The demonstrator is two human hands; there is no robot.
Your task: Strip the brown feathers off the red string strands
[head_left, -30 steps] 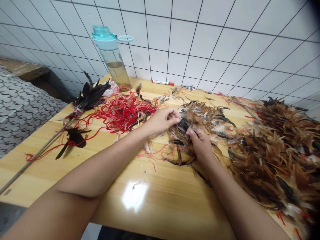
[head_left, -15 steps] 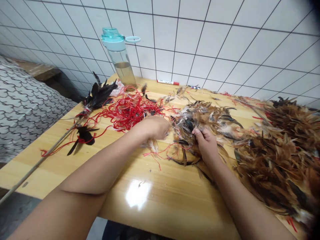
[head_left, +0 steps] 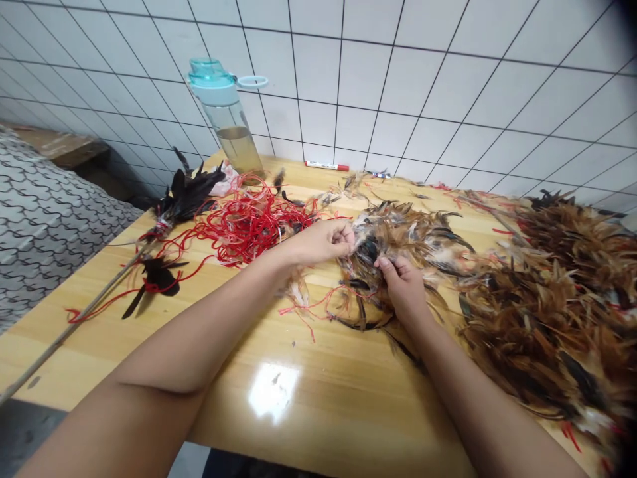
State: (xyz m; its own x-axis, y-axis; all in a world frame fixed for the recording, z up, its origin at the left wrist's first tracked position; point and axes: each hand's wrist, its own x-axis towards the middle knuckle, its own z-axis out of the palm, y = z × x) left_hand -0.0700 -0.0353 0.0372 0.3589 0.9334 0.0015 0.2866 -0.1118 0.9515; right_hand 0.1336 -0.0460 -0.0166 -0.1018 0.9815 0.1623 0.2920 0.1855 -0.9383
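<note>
My right hand is closed in a pinch on a dark feather at the near side of a loose pile of brown feathers. To its left, my left hand has its fingers curled together at the pile's left edge. Whatever lies between its fingertips is too small to make out. Behind the left forearm spreads a tangle of red string. Thin red strands and a pale fluffy feather lie on the wood just below the hands.
A stick tipped with black feathers crosses the left side, with a black feather bunch beside it. At the back stand a water bottle and a red marker. Large brown feather bundles cover the right side.
My left hand has moved right and slightly up from beside the red string to the feather pile. My right hand keeps its pinch at the pile. The view has shifted slightly.
</note>
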